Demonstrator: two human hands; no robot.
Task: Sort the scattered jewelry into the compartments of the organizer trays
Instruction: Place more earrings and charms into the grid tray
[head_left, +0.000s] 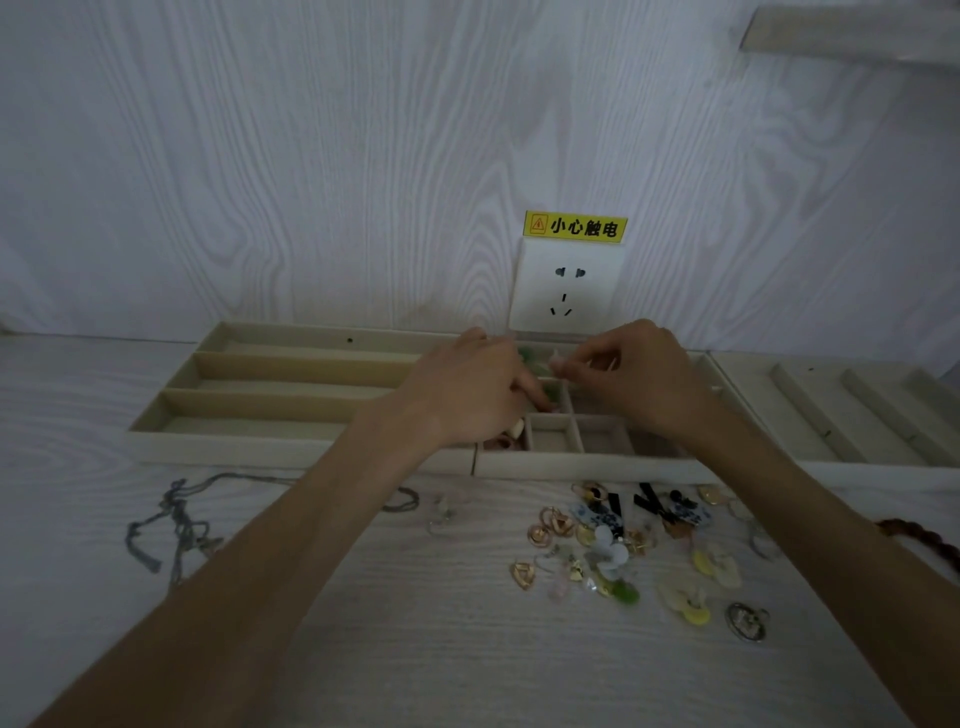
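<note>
Over the gridded organizer tray (582, 462), a small pale earring (557, 364) is pinched by the right hand (641, 376), its fingers curled together. At its 9 o'clock, the left hand (470, 392) is curled; whether anything is held cannot be told. Scattered jewelry (618, 551) lies at 6 o'clock.

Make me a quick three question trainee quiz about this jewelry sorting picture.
1. True or false: both hands are over the middle tray with small square compartments.
2. Where does the grey cord necklace lie: A in the long-slot tray, B on the table, left of the earring pile, C on the socket?
3. What colour is the warning label?
Key: 1 true. 2 B. 3 yellow.
</note>
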